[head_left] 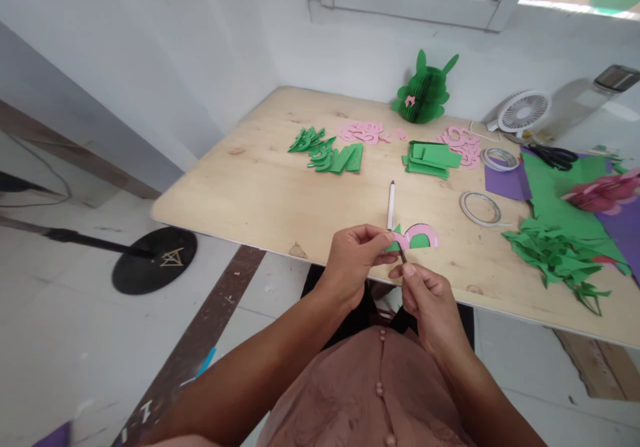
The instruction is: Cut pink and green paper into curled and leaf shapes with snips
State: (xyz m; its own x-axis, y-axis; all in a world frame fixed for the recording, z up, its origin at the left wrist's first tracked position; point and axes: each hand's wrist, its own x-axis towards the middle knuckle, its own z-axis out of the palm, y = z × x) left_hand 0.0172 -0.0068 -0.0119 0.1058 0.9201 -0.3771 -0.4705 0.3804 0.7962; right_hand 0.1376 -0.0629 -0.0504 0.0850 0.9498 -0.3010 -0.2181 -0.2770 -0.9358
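Near the table's front edge, my left hand pinches a curved pink paper cutout together with green paper behind it. Small white marks show on the pink piece. My right hand is closed around a slim dark tool, whose tip meets the paper beside my left fingers. Most of this tool is hidden in the hand, so its kind cannot be made out. Just beyond my left fingertips lies a white pen with a dark tip.
Green paper pieces, a green paper stack and pink cutouts lie farther back. A green honeycomb paper figure stands by the wall. Tape rolls, black-handled scissors, green scraps and a white fan are at right.
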